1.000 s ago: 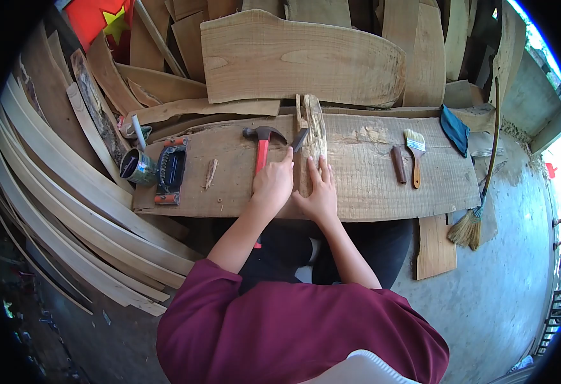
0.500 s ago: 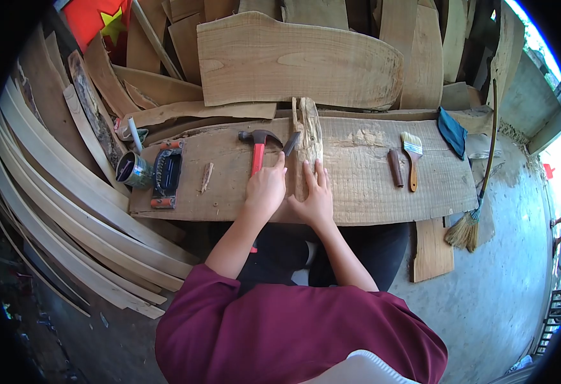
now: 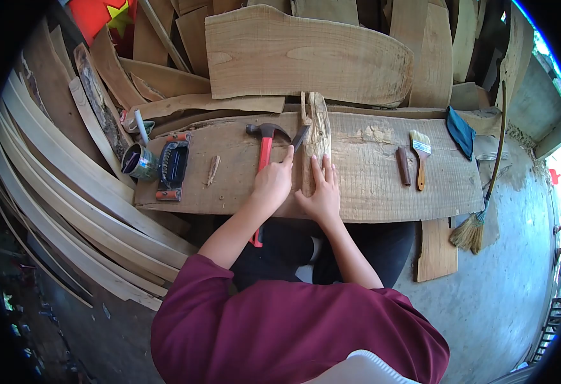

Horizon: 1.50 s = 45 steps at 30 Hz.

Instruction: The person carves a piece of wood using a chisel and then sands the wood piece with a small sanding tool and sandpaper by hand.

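Observation:
My left hand (image 3: 274,182) is closed around a tool with a flat dark blade (image 3: 300,137), its index finger stretched toward the blade. The handle is hidden in the fist, so I cannot tell whether it is a knife or a chisel. The blade's tip lies against the left edge of a rough, splintered piece of wood (image 3: 319,131), where a thin strip stands off its side. My right hand (image 3: 322,192) rests flat on that wood's near part, fingers spread. Beside my left hand lies a claw hammer (image 3: 266,150) with a red handle, partly under the wrist.
Everything sits on a wide plank (image 3: 370,198). To the left are a sanding block (image 3: 173,168), a tin can (image 3: 141,162) and a wood chip (image 3: 213,170). On the right lie a brown wooden piece (image 3: 404,166), a paintbrush (image 3: 420,157) and a blue cloth (image 3: 461,133). A broom (image 3: 469,232) stands beyond.
The whole view has shifted a little, with the bench now slightly higher and further right. A small chip now shows at the blade's tip. Both hands keep nearly the same places on the wood.

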{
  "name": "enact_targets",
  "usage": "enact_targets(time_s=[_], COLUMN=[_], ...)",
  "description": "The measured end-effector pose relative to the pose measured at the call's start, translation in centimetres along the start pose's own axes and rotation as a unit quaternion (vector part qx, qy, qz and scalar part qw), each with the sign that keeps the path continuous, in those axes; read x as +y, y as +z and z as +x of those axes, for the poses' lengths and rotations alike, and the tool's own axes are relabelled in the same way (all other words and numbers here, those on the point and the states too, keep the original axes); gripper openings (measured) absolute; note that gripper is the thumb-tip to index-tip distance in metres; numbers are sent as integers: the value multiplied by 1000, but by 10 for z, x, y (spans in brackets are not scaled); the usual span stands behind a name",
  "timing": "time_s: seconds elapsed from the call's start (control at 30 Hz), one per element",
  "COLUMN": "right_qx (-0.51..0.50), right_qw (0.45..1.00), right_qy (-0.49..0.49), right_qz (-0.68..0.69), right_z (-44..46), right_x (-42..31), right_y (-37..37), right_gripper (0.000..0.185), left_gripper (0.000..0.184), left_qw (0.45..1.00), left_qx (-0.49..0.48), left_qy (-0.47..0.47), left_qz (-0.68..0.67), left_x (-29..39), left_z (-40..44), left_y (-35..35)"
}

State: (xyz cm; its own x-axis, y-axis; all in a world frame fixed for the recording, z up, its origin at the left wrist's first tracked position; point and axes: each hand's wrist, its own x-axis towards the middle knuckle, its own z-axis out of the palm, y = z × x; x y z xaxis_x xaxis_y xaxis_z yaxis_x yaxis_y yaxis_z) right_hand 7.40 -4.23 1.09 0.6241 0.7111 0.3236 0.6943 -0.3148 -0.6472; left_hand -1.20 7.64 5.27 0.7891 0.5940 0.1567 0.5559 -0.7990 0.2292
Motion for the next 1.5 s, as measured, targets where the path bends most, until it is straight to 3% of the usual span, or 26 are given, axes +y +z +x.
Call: enact_targets(time_s=[0.17,0.23,0.33,0.43,0.47,0.53,0.77,0.87,0.93,0.97,1.03,1.07,1.1,1.17,1.2,1.23,1.3,1.33,1.37,1.4,1.47,1.5], right_qx=[6,-8,2,-1,0,-3,2,-7,-3,-2,1,1,2,4,1,-1,1,1,1,0,-3,-2], right_qw=[1000,1000,1000,1000,1000,1000,1000,1000,1000,1000,1000,1000,1000,1000,1000,1000,1000,1000,1000,1000,1000,1000], right_qy=[-7,6,-6,-5,-5,3,-5,3,2,2,-2,-2,-3,-3,-1,1,0,0,-1,0,1,1], right_qz=[7,2,-11,-11,-13,4,10,19,21,23,7,7,11,14,16,18,14,11,11,10,9,12], right_z=[1,1,1,1,1,1,0,0,1,1,1,0,1,0,0,0,0,0,0,0,0,0], right_x=[-1,-2,-1,-1,0,0,-1,-1,-1,-1,-1,-1,-1,-1,-1,-1,-1,-1,-1,0,0,0], right_y=[-1,-2,-1,-1,-1,-1,-1,-3,-2,-2,-2,-2,-2,-2,-2,-3,-3,-3,-2,-2,-2,-2], right_gripper=[88,88,88,88,88,87,88,89,89,89,88,88,88,88,88,88,88,88,88,88,89,89], left_gripper=[47,61,62,62,62,44,46,45,48,48,48,51,51,54,56,56,48,27,27,15,29,29], left_qw=[1000,997,999,997,997,999,1000,996,956,957,897,886,886,695,634,633,429,357,357,194,-152,-260], left_qx=[-7,-73,-37,-63,-62,-22,-27,35,189,189,361,325,325,341,364,364,337,327,327,224,17,-30], left_qy=[-7,-12,-4,-24,-23,-14,3,-9,-2,-1,82,35,36,-13,-56,-55,59,38,38,17,-40,-66], left_qz=[23,30,20,36,34,19,-2,-85,-223,-221,-242,-329,-329,-632,-680,-681,-836,-874,-874,-955,-987,-963], left_x=[0,6,2,9,9,4,-8,-24,-31,-33,-38,-36,-33,-13,3,8,16,18,14,5,-10,-12], left_z=[-7,-6,17,30,30,26,-12,-20,-24,-24,-24,-30,-35,-39,-37,-38,-39,-39,-40,-40,-47,-50], left_y=[-1,-13,4,0,2,3,-20,-15,-10,-8,-4,-1,2,-3,-16,-26,-46,-59,-71,-83,-112,-123])
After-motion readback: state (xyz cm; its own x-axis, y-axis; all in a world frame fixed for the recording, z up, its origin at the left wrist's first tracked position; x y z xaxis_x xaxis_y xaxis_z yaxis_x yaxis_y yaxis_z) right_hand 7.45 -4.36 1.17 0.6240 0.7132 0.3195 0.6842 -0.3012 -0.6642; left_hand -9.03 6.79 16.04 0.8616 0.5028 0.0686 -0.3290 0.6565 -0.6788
